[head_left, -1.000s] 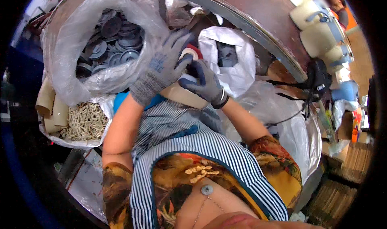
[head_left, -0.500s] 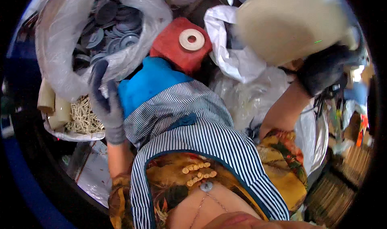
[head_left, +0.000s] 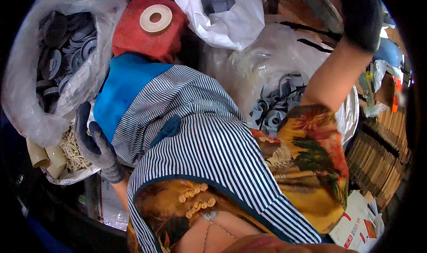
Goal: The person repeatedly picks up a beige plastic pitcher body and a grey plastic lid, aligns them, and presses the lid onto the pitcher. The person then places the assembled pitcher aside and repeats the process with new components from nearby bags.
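Note:
My left hand (head_left: 98,144), in a grey glove, is held beside my apron with its fingers and thumb apart and nothing in it. It hovers next to a bag of small cream pins (head_left: 73,150) and two cream tubes (head_left: 54,157). My right hand (head_left: 362,24), in a dark glove, reaches up to the far right. Its fingers are too dark and too near the picture's edge to make out. A white ring (head_left: 155,27) lies on a red cloth-covered block (head_left: 133,32) in front of me.
At far left, a clear plastic bag (head_left: 20,79) holds grey discs (head_left: 54,64). A white sack (head_left: 242,24) with grey parts stands ahead. Grey curved pieces (head_left: 273,115) fill a bag at my right. Stacked cardboard (head_left: 378,159) and a white carton (head_left: 351,224) lie at lower right.
My right hand has moved up and farther away; the large beige object at it before no longer shows. The view has shifted, uncovering the bag of grey pieces. My left hand remains apart from things.

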